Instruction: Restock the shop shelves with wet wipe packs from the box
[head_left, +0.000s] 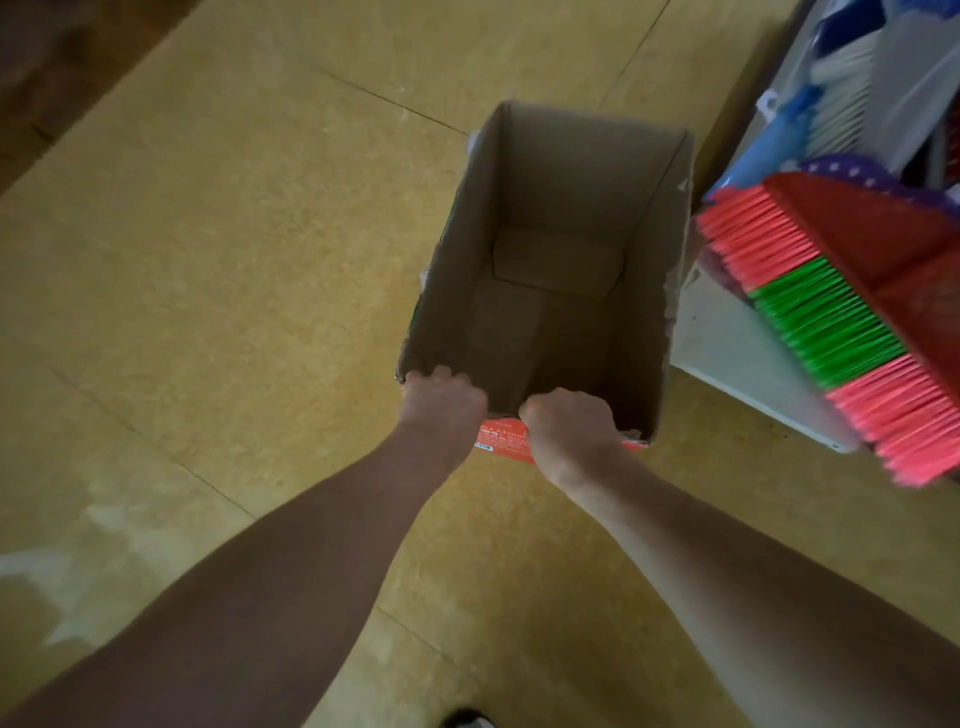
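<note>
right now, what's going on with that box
A person grips the near rim of the open box with both hands: the left hand at its near left corner, the right hand further along the same edge. No wipe packs show inside; it looks empty. Whether it rests on the floor or is lifted is unclear. A broom juts in on its right.

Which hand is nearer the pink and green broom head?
Right. The right hand grips the near rim of the box on the side toward the broom head. The left hand grips the same rim further left, away from it.
</note>
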